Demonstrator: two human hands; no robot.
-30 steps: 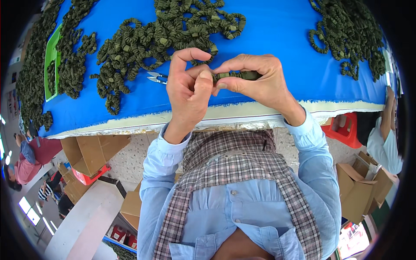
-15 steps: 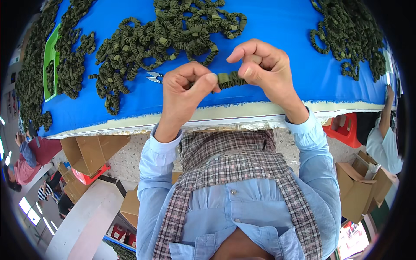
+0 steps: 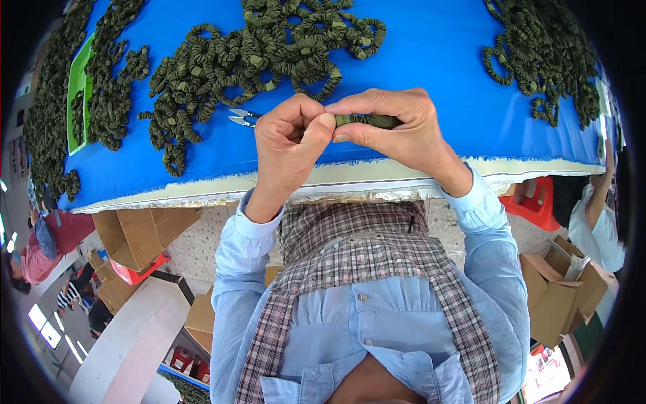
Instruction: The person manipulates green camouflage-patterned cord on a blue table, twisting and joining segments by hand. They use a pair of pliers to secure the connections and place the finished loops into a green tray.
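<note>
One ruched green band (image 3: pixel 364 120), long axis left-to-right, left hand (image 3: pixel 288 138) and right hand (image 3: pixel 414 128) both pinching it

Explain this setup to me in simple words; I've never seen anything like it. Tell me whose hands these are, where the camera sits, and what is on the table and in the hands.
There is no machine here: these are a person's own bare hands. The camera is the left of two worn on the head, looking down, and its wide fisheye lens bends straight edges. The table has a blue cover, with heaps of dark green ruffled rings, a bright green tray and small snips. The right hand pinches a green band. The left hand is at its left end; its grip is hard to make out.
</note>
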